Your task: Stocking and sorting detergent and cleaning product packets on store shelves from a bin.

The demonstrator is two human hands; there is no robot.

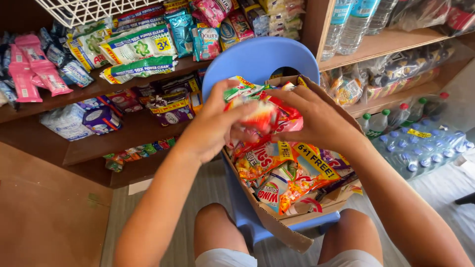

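At the far left, wooden shelves [123, 136] carry pink sachet strips [34, 69], green and white detergent packs [141, 49] and, a level lower, purple and white pouches [101, 118], with a white wire basket [84, 10] hanging above them. Moving toward the middle, the left hand [215, 123] comes in from below, its fingers curled and clamped on a bundle of red and green snack packets [260, 111] held up just over a cardboard box [277, 222]. The box rests on the seat of a blue plastic chair [257, 57] that stands between the person's bare knees, its back against the shelving. The right hand [321, 121] meets the left on the same bundle, fingers closed over its upper right side, so both hands are together on the packets and neither is free. Below them the box holds many more orange, yellow and red snack packets [282, 178], lying loose and overlapping, which suggests the unpacking is at an early or middle stage: one handful is lifted out, most of the contents remain inside, and nothing from this box can be seen set on a shelf yet. Further right, another shelf unit [391, 39] holds clear water bottles [356, 20] on top and bagged goods beneath, and on the floor at the far right sits a wrapped pack of blue-capped bottles [430, 148].
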